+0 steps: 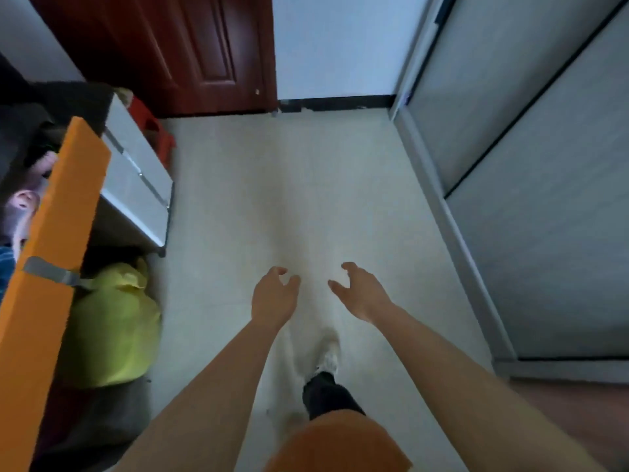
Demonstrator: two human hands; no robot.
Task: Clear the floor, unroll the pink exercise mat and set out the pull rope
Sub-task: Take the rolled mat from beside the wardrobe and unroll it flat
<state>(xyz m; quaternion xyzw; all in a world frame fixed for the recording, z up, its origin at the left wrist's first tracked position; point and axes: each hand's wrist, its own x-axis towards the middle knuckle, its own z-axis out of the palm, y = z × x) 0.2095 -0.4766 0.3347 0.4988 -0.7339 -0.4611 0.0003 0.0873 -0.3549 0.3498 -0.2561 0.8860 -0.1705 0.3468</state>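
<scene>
left hand (275, 296) and right hand (362, 292) both empty, fingers loosely curled, over the floor (306, 199). pink mat and rope not in view, so can't tell direction or nearer hand; yellow bag (112, 321) lies left

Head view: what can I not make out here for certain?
- Pink mat and pull rope: neither shows in the head view.
- Yellow-green bag: left side hidden behind the orange board; contents unseen.
- Orange board: cut off by the left and bottom edges.
- Red object: mostly hidden behind the grey cabinet.
- White shoe: blurred.
</scene>
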